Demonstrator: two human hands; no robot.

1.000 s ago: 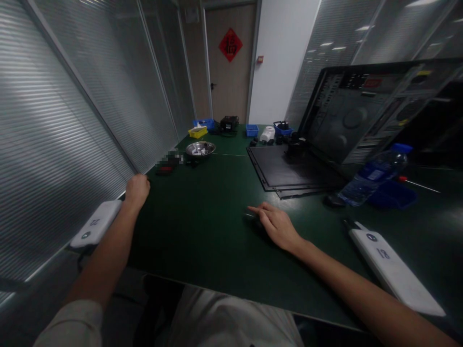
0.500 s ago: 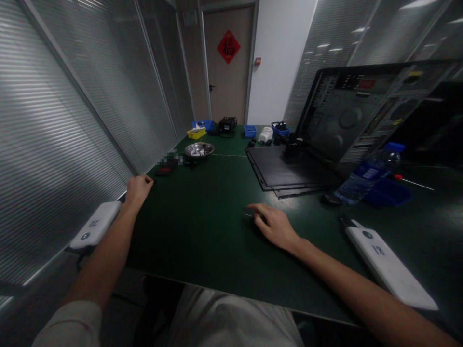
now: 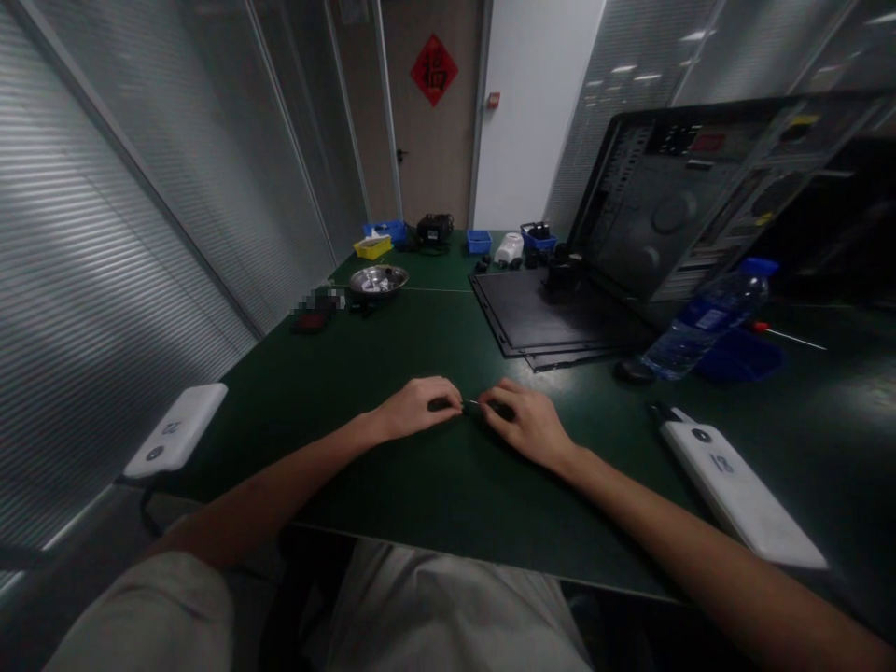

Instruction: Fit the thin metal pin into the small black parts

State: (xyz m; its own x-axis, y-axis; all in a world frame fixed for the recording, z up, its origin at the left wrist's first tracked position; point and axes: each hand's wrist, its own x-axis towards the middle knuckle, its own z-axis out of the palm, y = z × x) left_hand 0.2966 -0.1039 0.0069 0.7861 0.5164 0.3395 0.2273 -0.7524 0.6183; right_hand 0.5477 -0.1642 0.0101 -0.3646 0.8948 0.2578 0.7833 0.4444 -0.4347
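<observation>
My left hand (image 3: 424,408) is at the middle of the green table (image 3: 392,485), its thumb and fingers pinched at the tips. What it holds, if anything, is too small to name. Just to its right my right hand (image 3: 528,422) is closed in a pinch on a thin, light-coloured piece (image 3: 474,402), which points toward the left fingertips. A small gap separates the fingertips of the two hands. Whether the piece touches the left fingers cannot be made out.
Black panels (image 3: 553,313) lie behind my right hand, beside an open computer case (image 3: 658,205). A tilted bottle (image 3: 707,322), a blue tray (image 3: 742,357) and a white device (image 3: 742,490) are right. A metal bowl (image 3: 379,281) and white power bank (image 3: 178,429) are left.
My left hand has come from the table's left edge to the middle, close to my right hand. My right hand has hardly moved. The view has tilted down slightly.
</observation>
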